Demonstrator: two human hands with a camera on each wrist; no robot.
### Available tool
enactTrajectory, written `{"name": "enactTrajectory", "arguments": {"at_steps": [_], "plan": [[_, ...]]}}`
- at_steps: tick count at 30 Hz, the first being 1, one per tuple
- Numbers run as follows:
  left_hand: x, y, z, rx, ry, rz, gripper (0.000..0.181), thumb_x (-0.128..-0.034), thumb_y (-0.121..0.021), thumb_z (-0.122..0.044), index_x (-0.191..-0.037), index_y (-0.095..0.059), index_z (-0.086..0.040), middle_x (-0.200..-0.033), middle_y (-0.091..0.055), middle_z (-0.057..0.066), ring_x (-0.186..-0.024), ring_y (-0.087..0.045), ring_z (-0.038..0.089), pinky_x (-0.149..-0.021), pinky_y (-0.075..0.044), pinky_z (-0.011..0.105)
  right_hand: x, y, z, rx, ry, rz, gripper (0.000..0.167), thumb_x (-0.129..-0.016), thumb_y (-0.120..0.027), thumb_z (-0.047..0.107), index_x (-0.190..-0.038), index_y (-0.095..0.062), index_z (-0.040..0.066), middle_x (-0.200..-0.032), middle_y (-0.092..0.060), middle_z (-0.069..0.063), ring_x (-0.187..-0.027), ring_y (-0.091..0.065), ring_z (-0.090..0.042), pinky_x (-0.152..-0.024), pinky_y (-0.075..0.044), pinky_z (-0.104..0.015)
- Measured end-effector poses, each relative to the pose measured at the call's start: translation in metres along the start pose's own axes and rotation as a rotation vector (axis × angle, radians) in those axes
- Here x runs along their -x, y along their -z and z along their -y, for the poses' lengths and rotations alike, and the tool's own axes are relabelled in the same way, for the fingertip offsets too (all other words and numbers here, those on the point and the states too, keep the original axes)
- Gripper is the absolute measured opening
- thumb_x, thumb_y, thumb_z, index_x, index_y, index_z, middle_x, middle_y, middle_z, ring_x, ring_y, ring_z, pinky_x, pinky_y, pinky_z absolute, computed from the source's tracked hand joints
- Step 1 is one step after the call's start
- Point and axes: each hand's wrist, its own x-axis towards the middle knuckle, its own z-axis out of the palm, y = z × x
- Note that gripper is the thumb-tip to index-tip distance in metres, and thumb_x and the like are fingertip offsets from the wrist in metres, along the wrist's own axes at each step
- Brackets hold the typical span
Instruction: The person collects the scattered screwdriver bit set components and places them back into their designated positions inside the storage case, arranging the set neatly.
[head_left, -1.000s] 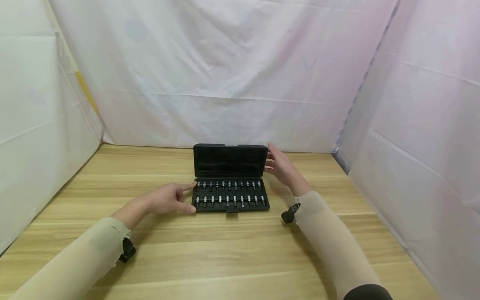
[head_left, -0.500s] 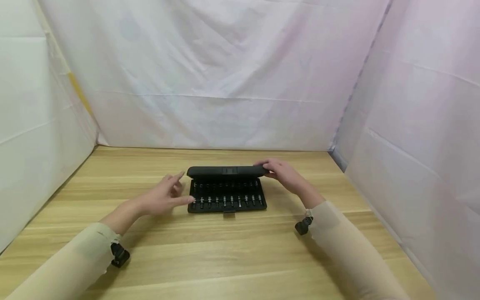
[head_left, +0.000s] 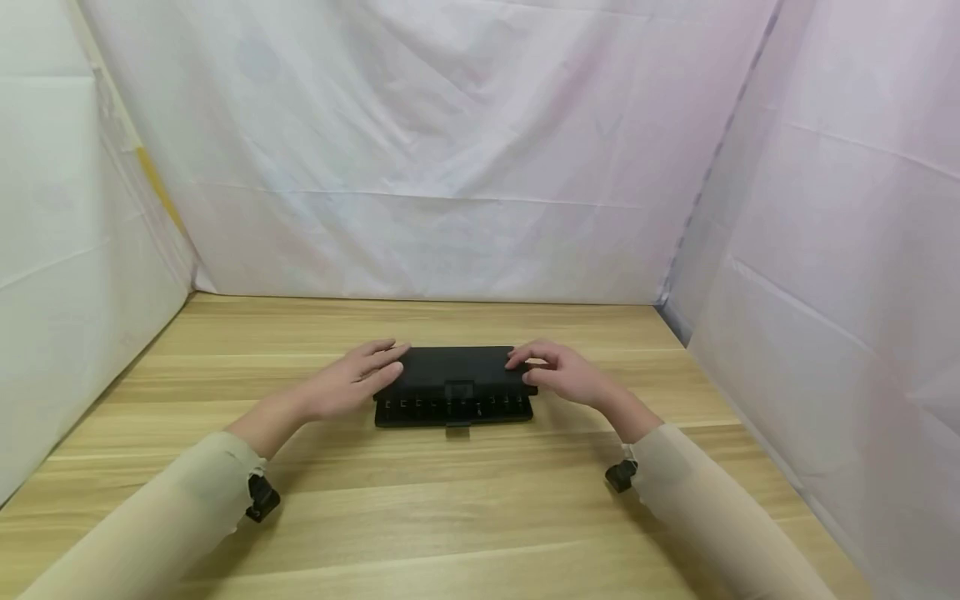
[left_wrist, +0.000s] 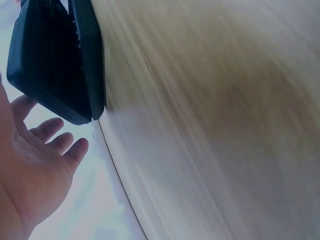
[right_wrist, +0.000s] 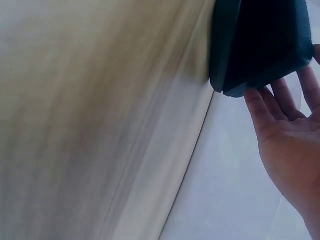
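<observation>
A black socket bit case lies on the table, its lid partly lowered over the base. Below the lid's front edge a row of metal bits shows; the rest are hidden. My left hand touches the lid's left end with extended fingers and thumb. At the opposite end, my right hand touches the lid with loosely bent fingers, its thumb near the front corner. Both wrist views show the case from its ends, with a gap between lid and base. Fingers of the right hand lie beside the case end.
The wood-grain table extends in front of the case and to both sides. A white sheet hangs behind it, and white sheets also stand at left and right. Each sleeve carries a small black wrist camera.
The lid has swung from upright forward and down over the bits. My right hand moved down with it. My left hand shifted from the base's left side onto the lid.
</observation>
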Motion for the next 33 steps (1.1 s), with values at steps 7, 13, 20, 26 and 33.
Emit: {"name": "enactTrajectory", "arguments": {"at_steps": [7, 13, 20, 26, 33], "plan": [[-0.013, -0.01, -0.009, -0.142, -0.023, 0.05, 0.07, -0.1156, -0.043, -0.06, -0.175, -0.028, -0.026, -0.185, -0.008, 0.017, -0.17, -0.002, 0.049, -0.131, -0.013, 0.077, 0.005, -0.005, 0.006, 0.142, -0.001, 0.057, 0.025, -0.105, -0.067, 0.018, -0.129, -0.074, 0.021, -0.164, -0.046, -0.012, -0.158, -0.041, -0.039, -0.127, -0.038, -0.066], [-0.018, -0.022, -0.011, -0.224, -0.019, 0.103, 0.073, -0.1147, -0.041, -0.063, -0.177, -0.023, -0.029, -0.186, -0.004, 0.015, -0.17, 0.005, 0.049, -0.131, -0.01, 0.077, 0.008, -0.014, 0.008, 0.23, -0.018, 0.068, 0.023, -0.105, -0.067, 0.018, -0.126, -0.073, 0.025, -0.159, -0.047, -0.008, -0.159, -0.041, -0.036, -0.125, -0.042, -0.064], [-0.018, -0.026, -0.012, -0.274, -0.022, 0.11, 0.073, -0.1159, -0.039, -0.062, -0.178, -0.018, -0.029, -0.186, 0.001, 0.015, -0.17, 0.009, 0.047, -0.133, -0.01, 0.075, -0.001, -0.025, 0.021, 0.404, -0.022, 0.075, 0.049, -0.105, -0.071, 0.046, -0.151, -0.063, 0.03, -0.172, -0.039, -0.007, -0.158, -0.042, -0.036, -0.123, -0.041, -0.063], [-0.02, -0.027, -0.015, -0.303, -0.006, 0.127, 0.074, -0.1156, -0.037, -0.064, -0.178, -0.017, -0.03, -0.186, 0.002, 0.016, -0.17, 0.009, 0.047, -0.132, -0.014, 0.075, -0.021, -0.047, 0.027, 0.581, -0.009, 0.178, 0.098, -0.095, -0.069, 0.078, -0.175, -0.022, 0.045, -0.187, -0.006, -0.007, -0.172, -0.007, -0.04, -0.135, -0.015, -0.069], [-0.021, -0.025, -0.016, -0.303, -0.005, 0.135, 0.073, -0.1164, -0.037, -0.061, -0.178, -0.017, -0.027, -0.186, 0.002, 0.017, -0.17, 0.01, 0.047, -0.132, -0.013, 0.075, -0.03, -0.057, 0.028, 0.643, -0.008, 0.173, 0.101, -0.096, -0.066, 0.08, -0.176, -0.015, 0.046, -0.187, -0.002, -0.007, -0.173, 0.003, -0.036, -0.136, 0.003, -0.067]]}}
